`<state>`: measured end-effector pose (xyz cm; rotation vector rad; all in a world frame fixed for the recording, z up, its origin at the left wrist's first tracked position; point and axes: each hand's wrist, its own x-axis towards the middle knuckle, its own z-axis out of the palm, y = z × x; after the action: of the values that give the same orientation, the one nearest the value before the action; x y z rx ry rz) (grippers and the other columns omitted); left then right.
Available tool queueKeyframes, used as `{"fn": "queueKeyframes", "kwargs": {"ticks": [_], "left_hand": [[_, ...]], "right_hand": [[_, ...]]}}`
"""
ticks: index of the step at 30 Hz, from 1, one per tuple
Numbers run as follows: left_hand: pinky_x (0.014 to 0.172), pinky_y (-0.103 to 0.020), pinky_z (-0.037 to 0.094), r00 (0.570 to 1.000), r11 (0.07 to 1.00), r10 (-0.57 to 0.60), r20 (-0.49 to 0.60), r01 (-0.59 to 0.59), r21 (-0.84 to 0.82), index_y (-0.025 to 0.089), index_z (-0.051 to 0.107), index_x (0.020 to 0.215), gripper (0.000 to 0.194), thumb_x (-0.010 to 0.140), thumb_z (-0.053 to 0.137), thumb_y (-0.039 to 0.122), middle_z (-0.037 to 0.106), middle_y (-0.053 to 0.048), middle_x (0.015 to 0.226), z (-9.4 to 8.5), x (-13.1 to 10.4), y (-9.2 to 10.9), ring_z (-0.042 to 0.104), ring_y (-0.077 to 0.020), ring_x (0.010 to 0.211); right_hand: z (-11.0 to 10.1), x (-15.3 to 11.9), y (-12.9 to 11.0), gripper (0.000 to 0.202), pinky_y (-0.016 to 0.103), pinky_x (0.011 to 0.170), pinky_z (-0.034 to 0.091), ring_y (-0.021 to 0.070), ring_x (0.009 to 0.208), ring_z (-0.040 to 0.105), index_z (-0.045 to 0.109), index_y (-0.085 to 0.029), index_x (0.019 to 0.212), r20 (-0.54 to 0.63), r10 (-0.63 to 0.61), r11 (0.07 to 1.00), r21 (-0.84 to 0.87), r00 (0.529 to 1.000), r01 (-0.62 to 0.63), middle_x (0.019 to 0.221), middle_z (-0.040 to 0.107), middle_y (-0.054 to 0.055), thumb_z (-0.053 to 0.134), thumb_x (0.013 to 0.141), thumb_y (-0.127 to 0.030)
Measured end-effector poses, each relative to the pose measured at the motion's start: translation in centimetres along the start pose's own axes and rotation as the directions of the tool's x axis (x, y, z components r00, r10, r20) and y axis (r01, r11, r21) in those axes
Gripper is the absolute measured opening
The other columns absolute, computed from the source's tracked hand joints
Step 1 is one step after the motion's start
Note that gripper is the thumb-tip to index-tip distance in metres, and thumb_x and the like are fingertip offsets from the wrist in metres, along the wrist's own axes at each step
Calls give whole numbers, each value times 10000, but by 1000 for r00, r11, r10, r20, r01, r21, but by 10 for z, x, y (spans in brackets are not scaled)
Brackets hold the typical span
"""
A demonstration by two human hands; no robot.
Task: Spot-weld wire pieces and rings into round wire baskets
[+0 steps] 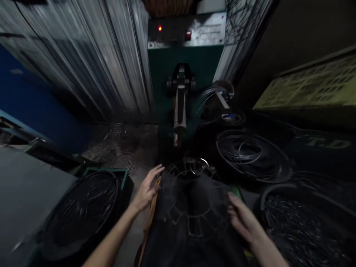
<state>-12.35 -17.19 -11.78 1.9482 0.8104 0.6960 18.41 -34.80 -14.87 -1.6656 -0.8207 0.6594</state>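
Observation:
A round frame of thin bent wire [195, 233], with rectangular loops around its ring, lies in front of me over a dark surface; motion blurs part of it. At the left edge of that surface is my left hand [146, 191], its fingers apart and thumb separate, with no object visible in it. On the opposite side my right hand [241, 217] has its fingers curled in at the dark surface's right edge. Whatever they pinch is too dark and blurred to make out. Straight ahead, a green machine [164, 74] carries a projecting metal arm [180, 107] beyond the wire frame.
A red lamp [160, 28] glows on the machine's panel. Rightward stand a round tub [222, 148] with coiled wire and another tub [264, 196] full of small metal pieces. A black-covered round container [80, 211] is at left. A yellow crate [311, 85] sits at far right.

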Motion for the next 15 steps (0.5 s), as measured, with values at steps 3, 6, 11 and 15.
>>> {"fn": "queueKeyframes", "kwargs": {"ticks": [3, 6, 11, 15], "left_hand": [[1126, -488, 288, 993, 993, -103, 63, 107, -57, 232, 514, 1293, 631, 849, 376, 659, 472, -90, 1391, 56, -20, -22, 357, -271, 1352], [1135, -509, 271, 990, 991, -134, 53, 134, -9, 281, 596, 1199, 480, 841, 485, 580, 504, -53, 1363, 71, -24, -34, 322, -273, 1372], [1109, -554, 306, 986, 991, -136, -92, 135, -9, 279, 557, 1249, 440, 862, 511, 483, 515, -75, 1345, 76, -23, -34, 364, -276, 1346], [1081, -573, 341, 983, 992, -123, -137, 123, -14, 271, 556, 1244, 423, 860, 533, 447, 532, -86, 1324, 85, -22, -32, 389, -282, 1331]], "right_hand": [[5, 42, 5, 401, 275, 398, 436, 166, 440, 526, 589, -191, 624, 105, -132, 946, -284, 986, 157, 521, 551, 2, 609, 686, -587], [-1, 118, -50, 290, 329, 625, 502, 200, 641, 624, 656, -210, 702, 91, -451, 724, -545, 888, 423, 711, 667, 50, 578, 757, -484], [30, 248, -202, 303, 149, 655, 371, 53, 777, 579, 686, -66, 862, 209, -610, 464, -687, 764, 559, 966, 660, 67, 526, 821, -320], [69, 291, -248, 508, 134, 567, 294, -18, 675, 513, 629, 46, 705, 123, -484, 639, -626, 866, 446, 777, 621, 22, 346, 880, -338]]}}
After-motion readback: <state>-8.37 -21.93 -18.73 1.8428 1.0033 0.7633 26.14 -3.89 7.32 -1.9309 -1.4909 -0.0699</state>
